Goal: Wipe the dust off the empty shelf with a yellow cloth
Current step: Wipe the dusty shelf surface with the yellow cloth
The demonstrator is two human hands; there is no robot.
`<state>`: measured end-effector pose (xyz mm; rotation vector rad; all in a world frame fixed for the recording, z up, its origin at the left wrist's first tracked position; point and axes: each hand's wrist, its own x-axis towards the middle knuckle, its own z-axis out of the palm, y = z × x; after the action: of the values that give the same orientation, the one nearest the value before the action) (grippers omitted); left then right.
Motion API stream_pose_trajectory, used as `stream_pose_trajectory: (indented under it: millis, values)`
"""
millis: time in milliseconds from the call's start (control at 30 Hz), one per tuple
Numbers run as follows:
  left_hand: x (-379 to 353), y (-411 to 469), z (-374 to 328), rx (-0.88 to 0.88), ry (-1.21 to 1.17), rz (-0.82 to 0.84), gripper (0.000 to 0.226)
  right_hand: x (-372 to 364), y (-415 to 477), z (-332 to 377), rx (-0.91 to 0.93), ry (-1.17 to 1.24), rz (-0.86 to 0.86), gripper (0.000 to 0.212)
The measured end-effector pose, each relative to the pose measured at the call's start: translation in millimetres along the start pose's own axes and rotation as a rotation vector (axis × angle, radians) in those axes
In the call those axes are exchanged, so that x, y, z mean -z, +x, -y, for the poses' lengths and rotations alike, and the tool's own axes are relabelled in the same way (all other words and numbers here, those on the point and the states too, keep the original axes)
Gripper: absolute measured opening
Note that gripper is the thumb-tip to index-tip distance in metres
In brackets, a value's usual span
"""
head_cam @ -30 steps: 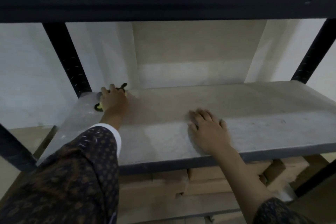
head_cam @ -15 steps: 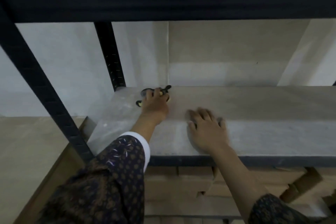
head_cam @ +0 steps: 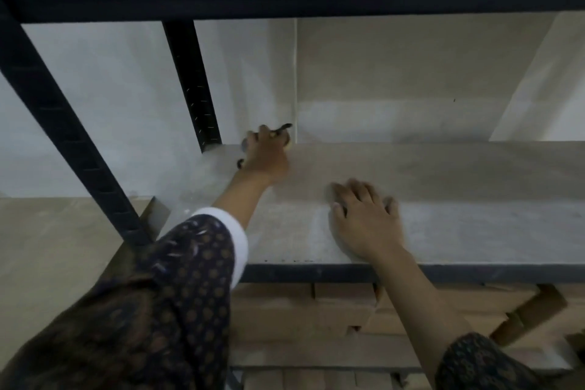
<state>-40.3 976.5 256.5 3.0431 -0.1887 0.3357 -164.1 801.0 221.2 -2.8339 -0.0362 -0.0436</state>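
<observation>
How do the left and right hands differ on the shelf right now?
The left hand reaches to the back left corner of the shelf; the right hand rests near the front edge. The left hand holds the cloth; the right hand lies flat with fingers spread, holding nothing. Both are on the shelf.

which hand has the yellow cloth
The left hand, reaching to the back left corner of the shelf beside the rear black post, with the yellow cloth peeking out from under it. The right hand rests flat and empty near the front edge.
</observation>
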Motion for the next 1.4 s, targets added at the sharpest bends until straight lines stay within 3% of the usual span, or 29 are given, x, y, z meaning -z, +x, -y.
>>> stream_pose_trajectory:
  millis: [100,200,767,833,900,967,1067,1233,1400]
  values:
    - [-20,3,-38,-0.138,-0.018,0.052,0.052,-3,0,-1,0.006,-0.003,-0.009,0.049]
    - [-33,9,-50,-0.124,0.082,0.057,0.051,-5,2,-2,0.009,-0.009,-0.026,0.049]
    - [7,-46,85,0.591,0.238,0.053,0.041,-3,6,-4,-0.025,0.008,-0.012,0.05]
    - [16,-46,71,0.455,0.34,-0.059,0.045,-2,5,-4,-0.029,0.002,-0.009,0.05]
    - [12,-51,43,0.215,0.275,-0.144,0.053,0,5,-3,-0.045,0.002,-0.003,0.049]
    - [-1,-68,15,-0.003,0.12,-0.11,0.057,1,2,3,-0.061,-0.001,-0.006,0.049]
    - [-17,-93,0,-0.077,0.063,-0.031,0.065,-3,-7,23,-0.013,0.015,-0.022,0.051]
    - [-13,-104,37,0.112,0.244,-0.066,0.051,-13,-12,30,0.059,-0.029,0.0,0.047]
    - [3,-101,77,0.532,0.274,0.06,0.042,-14,-13,31,0.064,-0.04,-0.02,0.047]
